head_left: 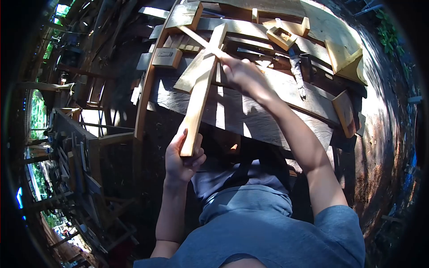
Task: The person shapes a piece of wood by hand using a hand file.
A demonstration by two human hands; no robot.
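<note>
My left hand (182,154) is wrapped round the lower end of a long wooden bar (202,96), its thumb on the near side. The bar slants up and away, its far part over the workbench. My right hand (245,76) is closed round a thin pale stick (194,35), which lies across the bar near its upper end and points to the upper left. Under the bar, a flat wooden piece (190,78) lies on the bench (259,109). Both forearms are bare.
Wooden blocks (167,58) lie left of the bar. Farther right are a small wooden box-like piece (282,37), a wrapped tool (296,76), an angled wooden piece (346,62) and an upright board (344,111). A long rail (145,98) runs along the bench's left side.
</note>
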